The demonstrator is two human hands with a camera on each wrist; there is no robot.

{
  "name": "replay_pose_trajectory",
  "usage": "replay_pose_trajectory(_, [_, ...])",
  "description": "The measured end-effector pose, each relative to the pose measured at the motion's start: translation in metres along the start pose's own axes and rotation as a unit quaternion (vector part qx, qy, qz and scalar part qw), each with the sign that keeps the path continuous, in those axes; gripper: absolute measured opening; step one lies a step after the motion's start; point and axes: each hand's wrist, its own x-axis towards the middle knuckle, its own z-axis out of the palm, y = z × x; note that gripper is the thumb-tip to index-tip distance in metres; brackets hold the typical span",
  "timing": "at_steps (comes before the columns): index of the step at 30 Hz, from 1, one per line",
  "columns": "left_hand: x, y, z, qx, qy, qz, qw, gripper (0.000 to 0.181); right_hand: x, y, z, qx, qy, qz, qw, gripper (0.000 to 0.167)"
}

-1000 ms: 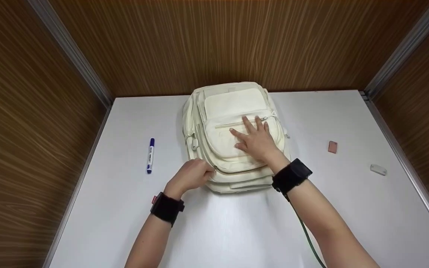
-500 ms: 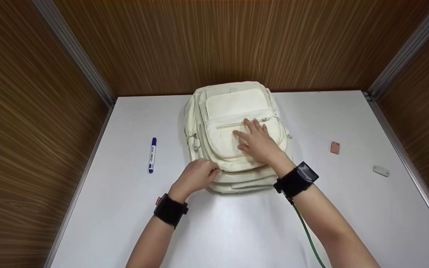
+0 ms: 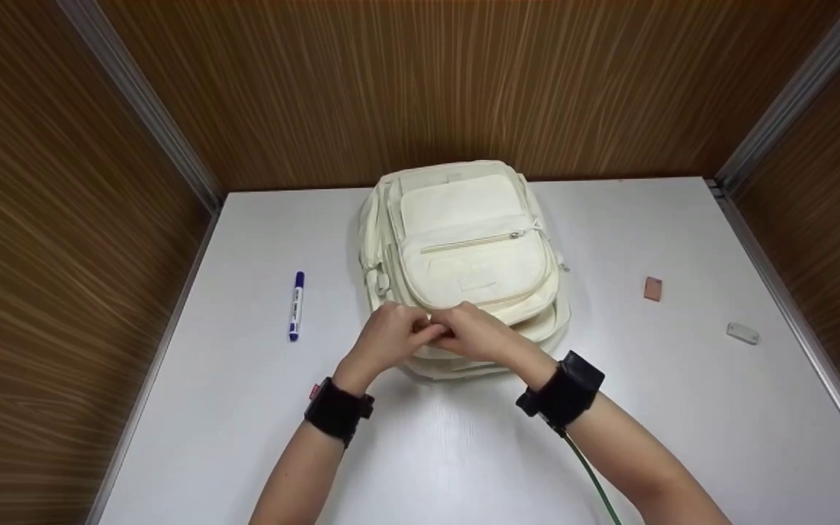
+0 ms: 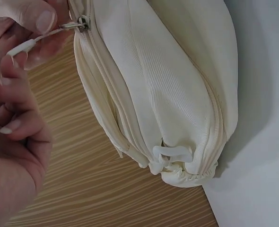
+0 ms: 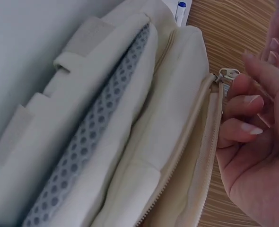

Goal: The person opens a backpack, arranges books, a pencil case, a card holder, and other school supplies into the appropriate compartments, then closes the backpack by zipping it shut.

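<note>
A cream backpack lies on the white table. Its open front pocket gapes in the right wrist view, with a zipper slider and metal pull. From the slider, a thin cord with a white end runs between the fingers in the left wrist view. My left hand pinches this zipper pull at the bag's lower left. Right beside it, my right hand has its fingers curled on the same pull. The two hands meet, and their overlap hides part of each fingertip grip.
A blue-capped marker lies left of the bag. To the right are a small reddish block and a small grey-white object. Wood-grain panels enclose the table at the back and sides. A green cable trails from the right wristband.
My right hand has left the bag's front face and moved down and left to join the left hand at the zipper pull. The left hand shifted slightly right along the pocket.
</note>
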Motion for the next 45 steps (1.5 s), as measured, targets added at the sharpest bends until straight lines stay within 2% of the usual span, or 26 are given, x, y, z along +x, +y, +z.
replay_pose_trajectory(3, [0.000,-0.003,-0.002,-0.041,-0.014,0.003,0.9991,0.028,-0.001,0.000,0.003,0.005,0.016,0.011,0.9998,0.014])
replay_pose_trajectory(5, [0.000,-0.008,-0.001,-0.038,-0.011,0.003,0.9992,0.018,-0.003,-0.001,0.002,0.004,0.022,0.030,0.9993,0.011])
replay_pose_trajectory(7, [-0.001,-0.013,0.000,-0.010,-0.002,0.010,0.9999,0.006,-0.004,-0.004,0.000,0.000,0.024,0.055,0.9982,0.008])
replay_pose_trajectory(11, [-0.004,-0.025,0.009,0.054,-0.001,0.038,0.9978,0.014,-0.006,-0.008,-0.002,0.004,0.013,0.102,0.9946,0.010])
replay_pose_trajectory(16, [-0.007,-0.033,0.020,0.088,-0.002,0.080,0.9929,0.014,-0.008,-0.010,-0.001,0.018,0.002,0.138,0.9903,0.007])
replay_pose_trajectory(21, [-0.007,-0.036,0.027,0.132,0.025,0.094,0.9866,0.015,-0.009,-0.009,0.003,-0.008,0.013,0.128,0.9916,0.011])
replay_pose_trajectory(25, [-0.007,-0.038,0.029,0.165,0.044,0.118,0.9783,0.011,-0.011,-0.009,0.004,-0.025,0.022,0.123,0.9919,0.016])
replay_pose_trajectory(30, [-0.007,-0.040,0.032,0.183,0.069,0.148,0.9695,0.008,-0.015,-0.009,0.002,-0.034,0.034,0.124,0.9912,0.019])
replay_pose_trajectory(38, [-0.007,-0.041,0.031,0.184,0.070,0.145,0.9698,0.011,-0.034,0.000,-0.007,-0.023,0.038,0.134,0.9899,0.016])
replay_pose_trajectory(45, [-0.006,-0.041,0.032,0.182,0.080,0.148,0.9689,0.009,-0.057,0.017,-0.022,0.028,0.037,0.148,0.9879,0.016])
